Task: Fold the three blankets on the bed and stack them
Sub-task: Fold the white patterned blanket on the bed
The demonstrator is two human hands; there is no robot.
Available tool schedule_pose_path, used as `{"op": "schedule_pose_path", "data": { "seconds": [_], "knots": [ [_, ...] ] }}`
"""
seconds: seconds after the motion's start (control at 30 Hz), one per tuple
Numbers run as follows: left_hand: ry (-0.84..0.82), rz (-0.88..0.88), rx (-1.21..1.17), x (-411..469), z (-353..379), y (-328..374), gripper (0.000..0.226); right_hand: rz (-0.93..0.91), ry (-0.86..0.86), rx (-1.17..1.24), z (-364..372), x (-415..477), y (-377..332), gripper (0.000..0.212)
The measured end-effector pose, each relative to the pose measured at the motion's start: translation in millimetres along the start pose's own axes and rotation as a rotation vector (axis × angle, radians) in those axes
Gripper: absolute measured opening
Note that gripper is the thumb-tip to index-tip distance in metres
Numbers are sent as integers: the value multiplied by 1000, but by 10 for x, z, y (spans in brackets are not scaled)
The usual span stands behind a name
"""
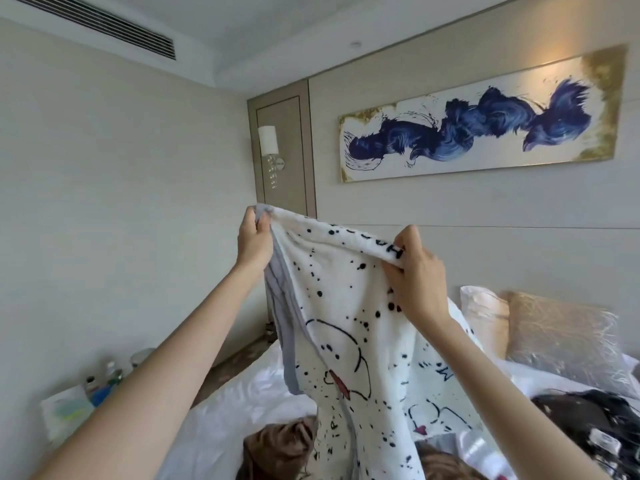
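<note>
Now my left hand (pixel 254 237) is pinching a top corner of the white, black-spattered blanket (pixel 346 317), which is hanging above the bed (pixel 235 407), while my right hand (pixel 417 271) is gripping its top hem. It is draping limp, plush and, I am judging, light; the corners are offering the surest hold.

The white blanket (pixel 346 306) carries black splatter dots and line drawings, with a grey back; the brown blanket (pixel 277 448) is plain; the bed (pixel 242 393) is white.
</note>
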State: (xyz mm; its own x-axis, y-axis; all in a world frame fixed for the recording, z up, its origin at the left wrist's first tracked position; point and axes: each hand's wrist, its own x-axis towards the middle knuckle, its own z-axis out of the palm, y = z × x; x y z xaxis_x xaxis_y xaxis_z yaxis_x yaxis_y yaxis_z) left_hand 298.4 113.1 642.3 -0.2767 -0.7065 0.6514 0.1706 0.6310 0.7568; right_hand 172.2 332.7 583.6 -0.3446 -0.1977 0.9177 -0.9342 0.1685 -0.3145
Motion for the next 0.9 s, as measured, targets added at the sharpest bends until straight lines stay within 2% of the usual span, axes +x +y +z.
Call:
{"op": "schedule_pose_path", "data": {
  "seconds": [0.1, 0.17, 0.23, 0.33, 0.4, 0.53, 0.6, 0.67, 0.77, 0.83, 0.9],
  "knots": [
    [-104, -120, 18, -375, -14, -449, 19, 97, -268, 83, 144, -715, 222, 27],
    [-180, -206, 37, -711, 7, -805, 24, 255, -450, 175, 242, -1295, 357, 31],
    [-255, -296, 89, -1086, 46, -1152, 39, 457, -601, 246, 321, -1833, 490, 39],
    [-309, -394, 134, -1621, 63, -1545, 52, 695, -735, 291, 375, -2460, 655, 52],
    [-341, -400, 143, -1867, 29, -1758, 49, 777, -785, 285, 393, -2768, 711, 44],
    [-447, -436, 163, -2196, -75, -2005, 36, 771, -852, 205, 477, -3237, 733, 33],
    [-469, -431, 161, -2268, -105, -2043, 45, 738, -891, 178, 540, -3380, 678, 30],
    [-505, -439, 165, -2300, -127, -2022, 53, 680, -918, 176, 623, -3453, 611, 44],
    [-551, -412, 180, -2341, -150, -1995, 47, 575, -916, 256, 744, -3432, 493, 56],
    [-583, -403, 217, -2372, -181, -1960, 49, 495, -882, 308, 815, -3380, 435, 46],
    [-636, -366, 260, -2389, -226, -1959, 46, 406, -872, 260, 876, -3353, 402, 32]
  ]
}}
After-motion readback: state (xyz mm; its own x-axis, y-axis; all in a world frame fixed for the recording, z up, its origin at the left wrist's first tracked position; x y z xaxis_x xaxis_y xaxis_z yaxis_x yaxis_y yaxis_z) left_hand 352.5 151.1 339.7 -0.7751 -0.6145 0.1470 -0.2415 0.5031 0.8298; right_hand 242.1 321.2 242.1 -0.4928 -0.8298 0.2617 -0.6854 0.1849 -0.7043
